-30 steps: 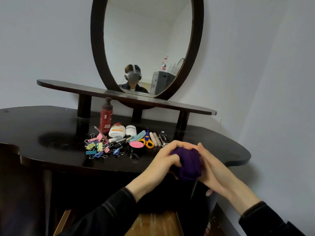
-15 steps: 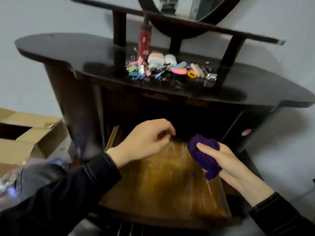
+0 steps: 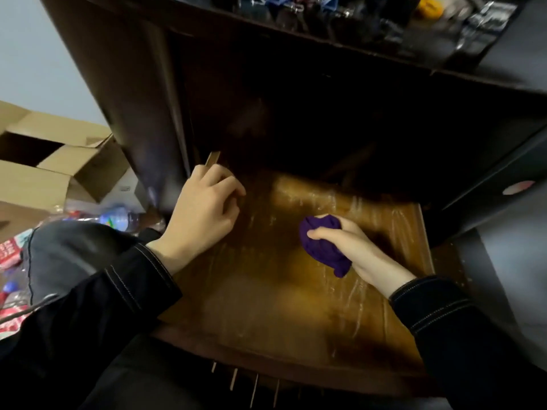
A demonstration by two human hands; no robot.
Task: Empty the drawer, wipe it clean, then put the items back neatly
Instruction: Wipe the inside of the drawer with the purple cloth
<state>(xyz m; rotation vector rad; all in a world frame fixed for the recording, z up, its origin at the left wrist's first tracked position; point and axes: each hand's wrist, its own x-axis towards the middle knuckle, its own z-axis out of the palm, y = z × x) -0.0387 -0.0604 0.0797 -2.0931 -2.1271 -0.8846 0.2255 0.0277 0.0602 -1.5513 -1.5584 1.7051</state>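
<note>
Head view: wiping the emptied drawer

The drawer [image 3: 260, 294] is pulled out of the dark dresser [image 3: 142, 93] toward the person. Its glossy brown floor is bare and shows pale streaks. The purple cloth [image 3: 318, 247] is bunched into a wad just above or on the floor, right of the middle. The right hand [image 3: 352, 250] closes round it, with the thumb across the front.

The left hand [image 3: 204, 214] sits at the drawer's left wall with its fingers curled. The blur does not show whether they clasp the wall or only lean on it.

Small items [image 3: 429, 7] lie on the dresser top, well apart from the drawer, and a cardboard box [image 3: 44, 161] stands open on the floor to the left.

Emptying looks done, so wiping is the step in hand. The next move probably calls for pressing the wad flat and sweeping it across the floor into the shadowed back corners, while the left hand keeps the drawer from sliding.
</note>
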